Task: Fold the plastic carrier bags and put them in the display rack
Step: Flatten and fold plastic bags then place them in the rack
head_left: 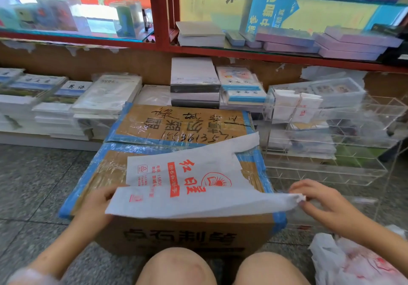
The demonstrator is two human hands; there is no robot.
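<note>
Two hands work one white plastic carrier bag with red print (198,187), which lies flat on top of a brown cardboard box bound with blue tape (103,174). The bag's near edge is folded up and over along the box's near side. At the box's near-left corner the left hand (97,200) grips the folded edge, its fingers tucked under the plastic. Just past the box's near-right corner the right hand (318,196) pinches the bag's bunched end between thumb and fingertips. One bag handle reaches toward the box's far-right corner. Right of the box stands a clear acrylic display rack with several tiers (331,143), and its upper compartments hold folded white bags (293,108). On the grey speckled floor (33,174), near and to the right of the box, sits a crumpled heap of white carrier bags (353,260). Behind the box are stacks of books (106,94) beneath a red-framed glass shelf (159,19).
</note>
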